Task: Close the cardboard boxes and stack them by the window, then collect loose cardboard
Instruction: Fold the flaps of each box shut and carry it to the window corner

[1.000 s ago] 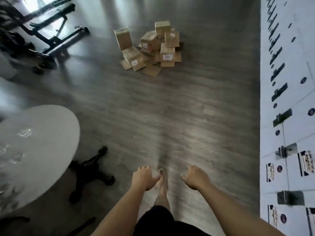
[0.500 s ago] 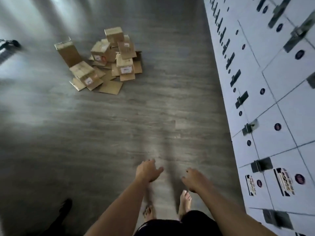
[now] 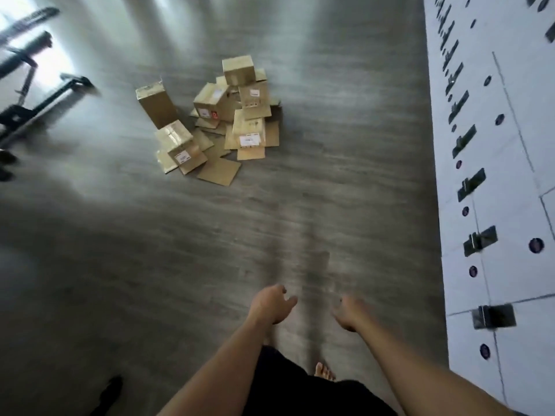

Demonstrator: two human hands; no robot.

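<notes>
Closer now lies the heap of small brown cardboard boxes [image 3: 216, 115] on grey wood floor [image 3: 330, 175]
Left hand [image 3: 271, 304] and right hand [image 3: 348, 315] hang loosely curled, holding nothing; flat cardboard sheet [image 3: 219, 172] at the heap's near edge

The labels [image 3: 250, 140] on the boxes [image 3: 216, 115] are too small to read. The black frame [image 3: 36, 97] is blurred and cut off at left. Shorts [image 3: 288, 385] hide all of one foot [image 3: 323, 372] but its toes.

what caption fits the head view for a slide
Bare-handed person, left hand and right hand empty, facing a pile of cardboard boxes and loose cardboard on grey floor.
</notes>
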